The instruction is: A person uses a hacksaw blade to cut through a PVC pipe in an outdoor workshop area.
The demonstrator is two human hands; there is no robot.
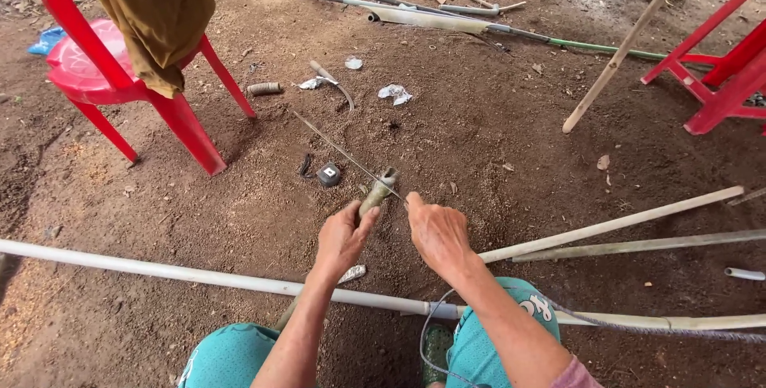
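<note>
My left hand (341, 238) is closed around a short greenish-brown stick (377, 193), holding it angled up off the dirt ground. My right hand (437, 232) pinches one end of a long thin metal blade (339, 150). The blade runs up and to the left from that hand and lies across the stick just below its top end. Both hands are close together above my knees, which are in teal trousers (227, 356). A thin grey cord (427, 340) loops below my right wrist.
A long white pipe (159, 271) lies across the ground in front of my knees. Pale poles (614, 224) lie to the right. A red plastic chair (104, 77) with a brown cloth stands at the left, another red chair (718, 77) at the right. A small tape measure (329, 174) and scraps lie ahead.
</note>
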